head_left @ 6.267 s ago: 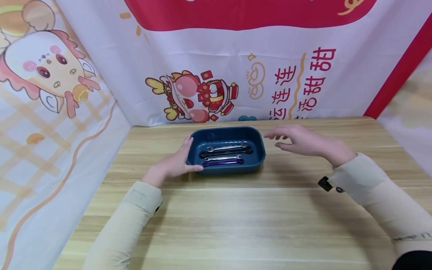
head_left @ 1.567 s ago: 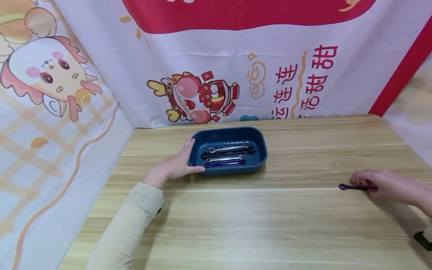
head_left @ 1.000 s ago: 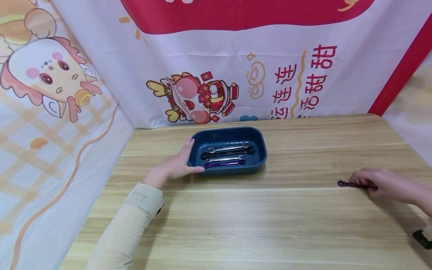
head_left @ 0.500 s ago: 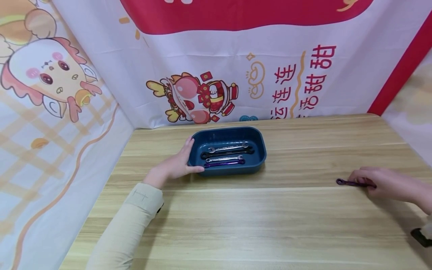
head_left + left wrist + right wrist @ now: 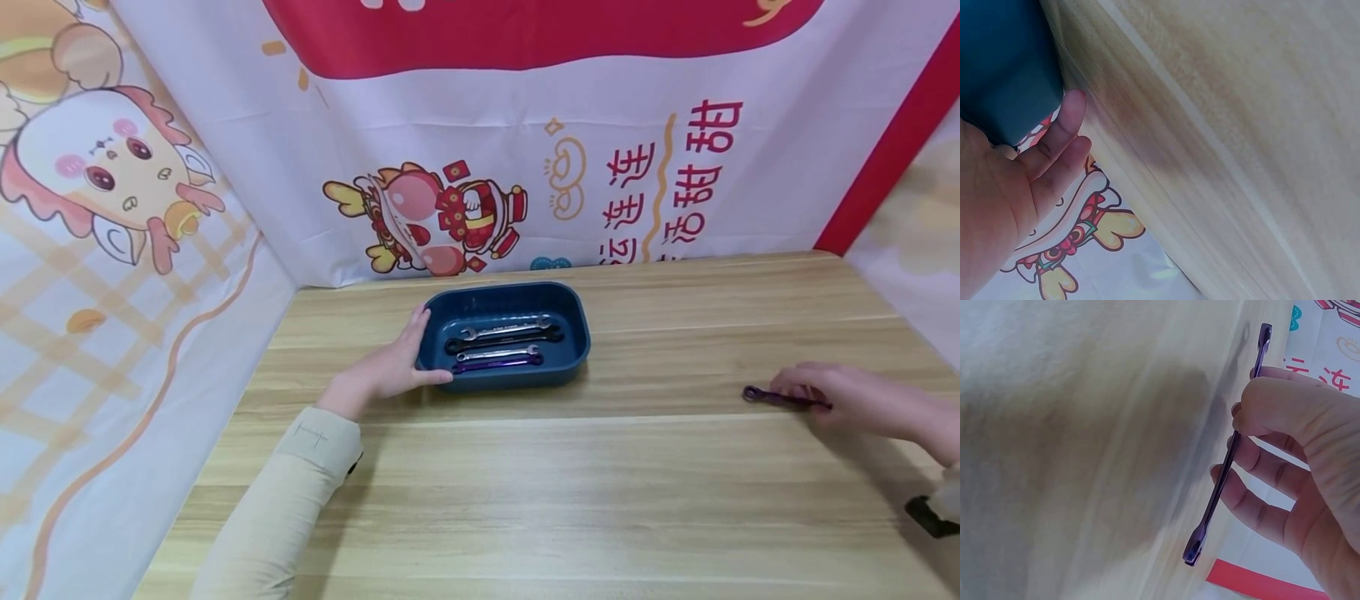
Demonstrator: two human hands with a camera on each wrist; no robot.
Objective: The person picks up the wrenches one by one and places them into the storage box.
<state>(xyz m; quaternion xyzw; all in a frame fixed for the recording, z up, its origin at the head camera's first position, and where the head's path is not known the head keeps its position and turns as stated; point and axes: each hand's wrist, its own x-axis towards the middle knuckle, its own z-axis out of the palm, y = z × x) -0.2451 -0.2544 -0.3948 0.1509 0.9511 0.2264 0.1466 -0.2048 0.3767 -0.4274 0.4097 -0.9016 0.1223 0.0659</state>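
Observation:
A dark blue box [image 5: 510,381] stands on the wooden table near its back edge. Inside lie several wrenches: a silver one [image 5: 498,332], a black one [image 5: 517,337], a smaller silver one [image 5: 495,353] and a purple one [image 5: 497,362]. My left hand [image 5: 386,367] rests against the box's left end, thumb along the front rim and fingers fairly straight on the side. Far to the right, my right hand [image 5: 847,400] pinches another purple wrench [image 5: 1216,500] between thumb and fingers. Its ring end points left in the head view, and its shadow falls on the table below.
The wooden table [image 5: 525,500] reaches back to a white cloth backdrop [image 5: 435,108] with red lettering and cartoon prints. A second printed cloth [image 5: 97,350] runs along the left side.
Since the earliest frame, my right hand has gone from beside the box to the far right and holds a purple wrench; lately both drift slightly left and back. My left hand stays put.

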